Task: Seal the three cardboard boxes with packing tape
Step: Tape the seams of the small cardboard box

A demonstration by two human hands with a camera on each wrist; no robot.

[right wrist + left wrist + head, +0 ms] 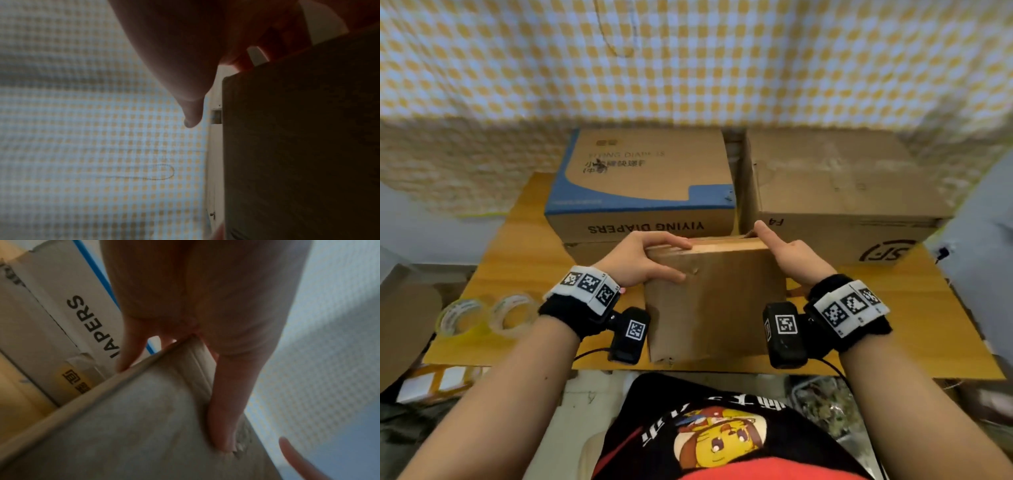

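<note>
Right wrist: small box (298,138) dark, detail lost.

Yellow-and-white checked cloth (722,61) hanging behind, orange wooden tabletop (524,240), possibly pale floor below

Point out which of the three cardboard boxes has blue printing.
The diaper box at the back left: blue-edged top; the small box and the big box are plain brown.

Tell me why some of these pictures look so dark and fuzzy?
Head view: bright, but the checkered cloth bends and smears toward the edges from the wide lens. Left wrist view: the left hand is close and soft, the small box grey and blurry. Right wrist view: the box side is nearly black in shadow, against a brighter, hazy cloth.
</note>
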